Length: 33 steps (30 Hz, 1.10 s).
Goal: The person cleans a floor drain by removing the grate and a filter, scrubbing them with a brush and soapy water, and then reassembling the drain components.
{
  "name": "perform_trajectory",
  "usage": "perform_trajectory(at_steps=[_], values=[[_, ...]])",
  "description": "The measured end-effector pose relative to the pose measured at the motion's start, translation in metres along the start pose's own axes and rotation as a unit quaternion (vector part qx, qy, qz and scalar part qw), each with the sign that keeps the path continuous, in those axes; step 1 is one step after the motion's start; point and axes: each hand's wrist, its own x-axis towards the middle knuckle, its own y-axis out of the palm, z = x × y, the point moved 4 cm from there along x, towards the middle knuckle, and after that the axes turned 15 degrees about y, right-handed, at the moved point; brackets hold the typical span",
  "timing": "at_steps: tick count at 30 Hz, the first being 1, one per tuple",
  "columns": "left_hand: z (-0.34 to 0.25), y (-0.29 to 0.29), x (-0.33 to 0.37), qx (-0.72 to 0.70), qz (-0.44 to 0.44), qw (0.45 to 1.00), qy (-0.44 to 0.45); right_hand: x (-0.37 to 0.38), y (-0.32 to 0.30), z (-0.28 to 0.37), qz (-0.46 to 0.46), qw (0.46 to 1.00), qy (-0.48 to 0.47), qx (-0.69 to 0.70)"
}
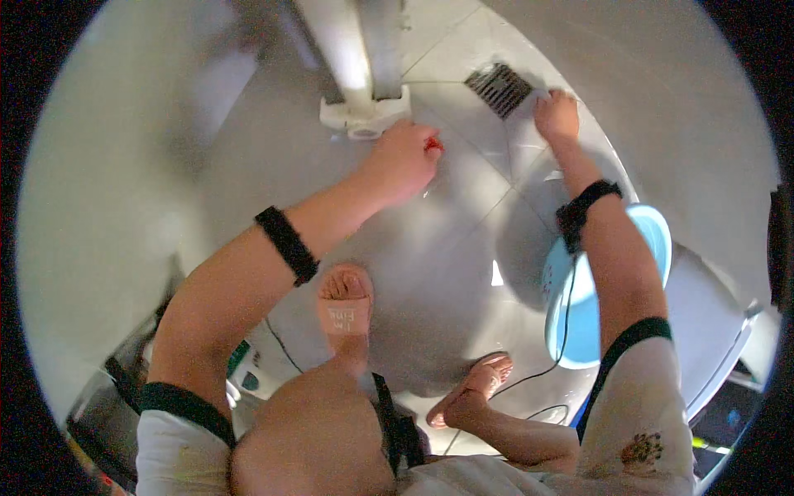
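Note:
My left hand (404,163) is closed around a small red thing (433,145). Only a bit of it shows past the fingers, so its kind is hidden. This hand is low over the grey tiled floor (413,273), right beside the white foot (364,116) of an upright post. My right hand (558,117) reaches further forward, near the curved wall, just right of a dark square floor drain (499,89). Its fingers are curled, and what they hold, if anything, cannot be made out. Below the right forearm stands a light blue basin (571,326).
A pale wall (678,107) curves along the right side. My sandalled feet, the left (346,302) and the right (475,384), stand on the floor. A thin dark cable (568,318) hangs from the right wristband (587,213) across the basin. Dark items crowd the lower left.

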Motion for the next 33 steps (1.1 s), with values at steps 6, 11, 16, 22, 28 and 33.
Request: perform_trajectory(at_steps=[6,11,16,22,28,33], values=[[-0.003,0.030,0.098,0.092,-0.038,0.995,0.011,-0.189,0.017,0.021,0.011,0.958,0.248,0.146],[-0.003,0.051,0.156,0.217,-0.018,0.973,-0.076,-0.225,0.013,0.022,0.026,0.956,0.236,0.171],[-0.002,0.065,0.164,0.197,-0.002,0.971,-0.135,-0.228,0.012,0.022,0.038,0.953,0.235,0.190],[-0.006,0.074,0.182,0.221,-0.048,0.954,-0.196,-0.229,0.018,0.022,0.018,0.953,0.233,0.193],[-0.010,0.074,0.191,0.265,-0.033,0.948,-0.173,-0.229,0.010,0.022,0.004,0.948,0.235,0.215],[-0.018,0.069,0.190,0.260,-0.017,0.953,-0.158,-0.231,0.014,0.022,0.012,0.949,0.241,0.203]])
